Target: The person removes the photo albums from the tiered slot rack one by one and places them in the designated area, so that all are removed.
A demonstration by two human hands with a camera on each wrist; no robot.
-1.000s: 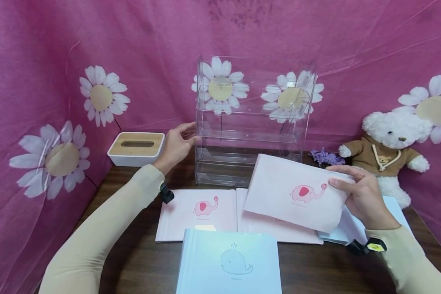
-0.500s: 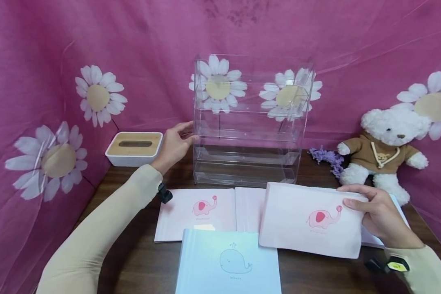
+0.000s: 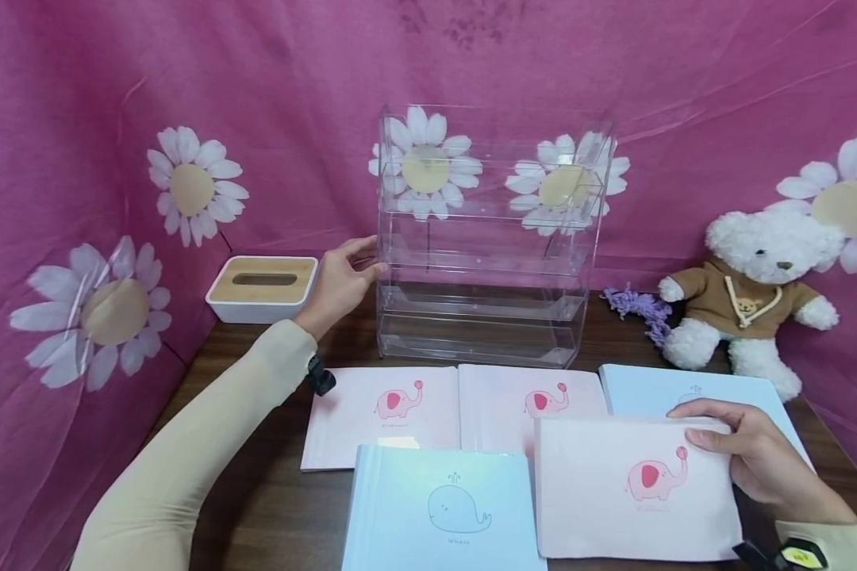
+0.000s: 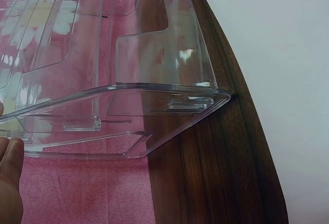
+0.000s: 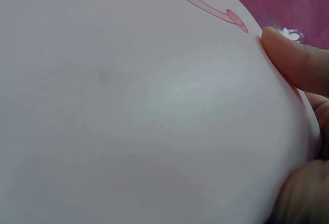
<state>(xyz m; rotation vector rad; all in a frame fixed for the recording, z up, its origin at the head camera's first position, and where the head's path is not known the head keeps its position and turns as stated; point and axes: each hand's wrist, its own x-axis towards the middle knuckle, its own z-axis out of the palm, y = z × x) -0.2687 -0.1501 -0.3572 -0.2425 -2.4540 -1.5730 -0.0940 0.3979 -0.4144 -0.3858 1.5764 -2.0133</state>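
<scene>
My right hand pinches a pink booklet by its upper right corner, thumb on the cover with its pink elephant drawing. In the right wrist view, this booklet fills most of the frame. My left hand holds the left side of a clear tiered acrylic display rack, thumb toward the front edge. The left wrist view shows the rack's side panel and only part of the left hand. No booklets stand in the rack's tiers.
Two pink elephant booklets lie before the rack, a left one and a middle one. Blue whale booklets lie at front and right. A tissue box, purple flowers and a teddy bear stand around.
My right hand has brought the pink booklet down and toward me to the right, away from the rack, uncovering the middle and right booklets. The left hand stays at the rack's side.
</scene>
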